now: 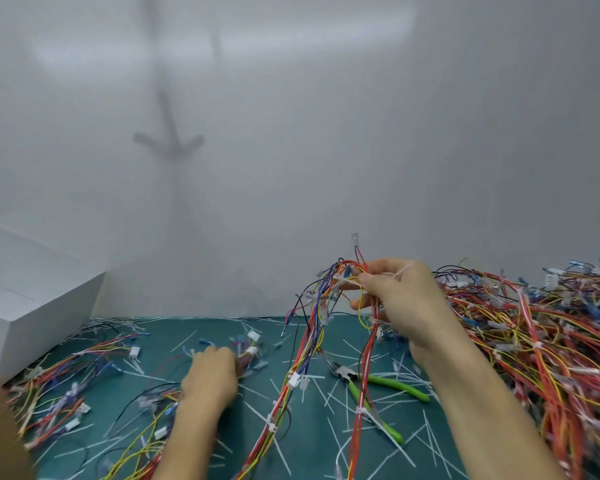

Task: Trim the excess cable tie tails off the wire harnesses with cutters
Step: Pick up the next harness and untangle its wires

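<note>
Nearest the camera, at six o'clock, the green mat (312, 455) is littered with white cut tails (257, 415) — evidence that trimming is well under way. Two untrimmed ties show on the lifted harness (293, 379) where it trails down to the mat, one near six o'clock and one slightly right of it.

The cutters (371, 384), green-handled, lie flat on the mat at about five o'clock, jaws toward the far wall. No hand is on them.

The left hand (212, 374), at about seven o'clock, rests knuckles-up on a loose harness on the mat; fingers curl down among the wires, but whether they grip anything cannot be told. A sorted bundle (63, 386) lies further out at eight o'clock.

The right hand (399, 299), at about three o'clock of centre, is raised off the mat, thumb and fingers pinched on the top of the lifted harness, with a tie tail sticking out beside the thumb.

Judgement: the step in hand is selecting and presenting a harness. To do it well, hold the harness taut, isolate one tail clear of the wires, then take up the cutters and cut flush at the tie head — never across insulation.

Farther off, at two to four o'clock, the main heap of harnesses (534, 323) awaits. A white box (32, 306) sits at nine o'clock, against the blank wall (291, 133).
</note>
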`<action>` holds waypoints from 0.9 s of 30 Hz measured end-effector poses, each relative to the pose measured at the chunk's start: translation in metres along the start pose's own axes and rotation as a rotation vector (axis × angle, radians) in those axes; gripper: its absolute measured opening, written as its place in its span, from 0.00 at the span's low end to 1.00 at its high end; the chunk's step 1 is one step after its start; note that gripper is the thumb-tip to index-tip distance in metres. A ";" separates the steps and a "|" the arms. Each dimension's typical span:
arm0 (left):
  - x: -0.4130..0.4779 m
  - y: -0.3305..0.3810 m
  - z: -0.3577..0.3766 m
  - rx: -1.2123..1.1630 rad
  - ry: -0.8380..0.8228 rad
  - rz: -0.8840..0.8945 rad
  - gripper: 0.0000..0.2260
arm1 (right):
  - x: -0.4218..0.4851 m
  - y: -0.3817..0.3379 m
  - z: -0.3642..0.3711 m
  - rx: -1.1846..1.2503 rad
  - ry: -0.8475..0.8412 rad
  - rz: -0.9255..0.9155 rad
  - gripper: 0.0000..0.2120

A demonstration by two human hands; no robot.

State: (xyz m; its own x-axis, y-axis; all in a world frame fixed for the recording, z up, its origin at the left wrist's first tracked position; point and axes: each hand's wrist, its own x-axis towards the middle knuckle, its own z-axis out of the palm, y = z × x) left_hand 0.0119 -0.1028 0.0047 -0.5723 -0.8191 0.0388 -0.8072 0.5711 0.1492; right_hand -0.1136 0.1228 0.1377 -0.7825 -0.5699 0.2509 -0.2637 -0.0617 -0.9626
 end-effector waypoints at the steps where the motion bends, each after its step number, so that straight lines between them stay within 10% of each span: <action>1: 0.002 -0.008 0.001 0.048 -0.005 -0.023 0.19 | 0.000 -0.001 -0.001 0.000 0.007 -0.008 0.05; 5: 0.007 -0.032 -0.006 0.022 -0.009 -0.065 0.22 | 0.000 -0.002 -0.004 0.019 0.004 -0.046 0.04; 11: -0.008 -0.013 -0.050 -0.696 0.157 0.083 0.11 | -0.002 -0.002 0.003 0.033 -0.071 -0.065 0.05; 17: -0.051 0.053 -0.094 -0.983 -0.262 0.368 0.15 | -0.009 -0.004 0.011 0.052 -0.146 -0.143 0.08; 27: -0.049 0.085 -0.093 -2.160 -0.729 0.163 0.12 | -0.013 -0.010 0.001 0.002 -0.375 -0.130 0.06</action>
State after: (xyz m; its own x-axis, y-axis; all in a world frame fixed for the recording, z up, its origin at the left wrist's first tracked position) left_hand -0.0153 -0.0185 0.1074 -0.9360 -0.3518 -0.0132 0.2470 -0.6829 0.6875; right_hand -0.1009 0.1302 0.1437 -0.4822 -0.8170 0.3161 -0.3450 -0.1546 -0.9258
